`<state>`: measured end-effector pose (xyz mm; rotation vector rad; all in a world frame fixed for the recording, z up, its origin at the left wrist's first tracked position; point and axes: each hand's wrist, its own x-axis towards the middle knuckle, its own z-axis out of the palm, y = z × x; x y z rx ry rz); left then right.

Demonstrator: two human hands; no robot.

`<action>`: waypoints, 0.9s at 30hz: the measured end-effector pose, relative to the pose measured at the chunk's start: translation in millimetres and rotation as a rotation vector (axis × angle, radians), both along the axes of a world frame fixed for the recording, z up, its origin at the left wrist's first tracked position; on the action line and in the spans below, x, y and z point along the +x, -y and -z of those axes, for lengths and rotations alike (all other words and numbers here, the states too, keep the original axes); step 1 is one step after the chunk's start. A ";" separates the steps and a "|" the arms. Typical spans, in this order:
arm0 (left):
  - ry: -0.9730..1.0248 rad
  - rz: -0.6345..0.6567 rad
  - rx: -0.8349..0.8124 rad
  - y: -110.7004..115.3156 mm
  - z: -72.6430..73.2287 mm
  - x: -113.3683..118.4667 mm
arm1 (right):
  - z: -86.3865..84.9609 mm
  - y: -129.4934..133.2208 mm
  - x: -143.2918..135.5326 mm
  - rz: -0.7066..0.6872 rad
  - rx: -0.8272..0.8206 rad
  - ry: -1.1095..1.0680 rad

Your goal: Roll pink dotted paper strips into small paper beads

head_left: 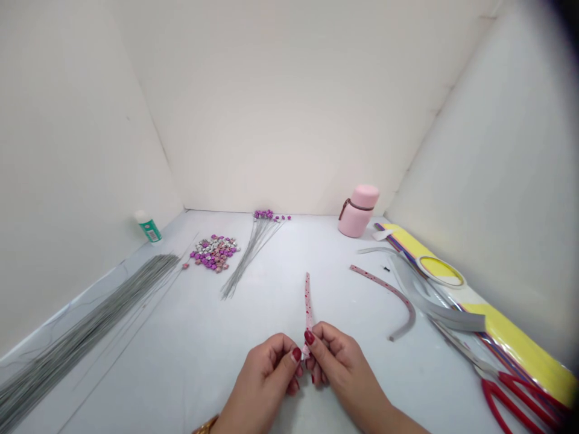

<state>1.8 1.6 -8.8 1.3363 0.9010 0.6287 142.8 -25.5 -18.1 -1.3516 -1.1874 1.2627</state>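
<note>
A narrow pink paper strip with red marks [308, 301] stands up from between my two hands at the lower middle, its free end pointing away from me. My left hand [274, 374] pinches the small folded near end of the strip between thumb and fingers. On the other side, my right hand [337, 361] has its thumb pressed on the strip just above the fold, fingers curled beneath. The fingertips of both hands nearly touch. A second, curved pink strip [384, 286] lies on the table to the right.
At left lie grey wires [108, 313], a glue bottle [149, 228] and small purple, pink and silver pieces [215, 253]. Purple-tipped wires [253, 253] and a pink flask [357, 211] stand farther back. Red-handled scissors [493, 374], a tape roll [441, 271] and yellow packets [520, 343] line the right.
</note>
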 end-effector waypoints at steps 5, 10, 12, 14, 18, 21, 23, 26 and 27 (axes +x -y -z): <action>-0.269 -0.006 0.484 1.0 -3.2 -7.7 | 0.1 -0.6 -0.3 -0.010 -0.023 -0.020; -0.250 0.008 0.624 3.2 -1.5 -10.3 | -2.4 -0.9 0.3 -0.010 -0.033 -0.057; -0.231 0.000 0.615 4.5 -1.7 -9.7 | -4.0 -1.0 0.2 -0.006 -0.033 -0.072; -0.224 -0.027 0.567 5.2 -2.4 -8.3 | -4.8 -0.9 0.2 0.000 -0.033 -0.080; -0.176 -0.092 0.358 3.7 -3.7 -3.9 | -3.6 -0.6 0.2 0.000 -0.038 -0.080; -0.077 -0.084 0.166 0.6 -5.7 -0.3 | -2.0 -0.6 0.4 0.005 -0.028 -0.088; -0.016 -0.073 0.021 -1.7 -7.8 1.8 | -1.4 -0.7 0.7 0.005 -0.016 -0.093; 0.061 -0.081 -0.171 -4.4 -10.2 3.9 | -0.8 -1.0 1.3 -0.003 -0.014 -0.099; 0.079 -0.091 -0.220 -4.9 -10.5 4.2 | -0.6 -1.2 1.5 -0.003 -0.016 -0.103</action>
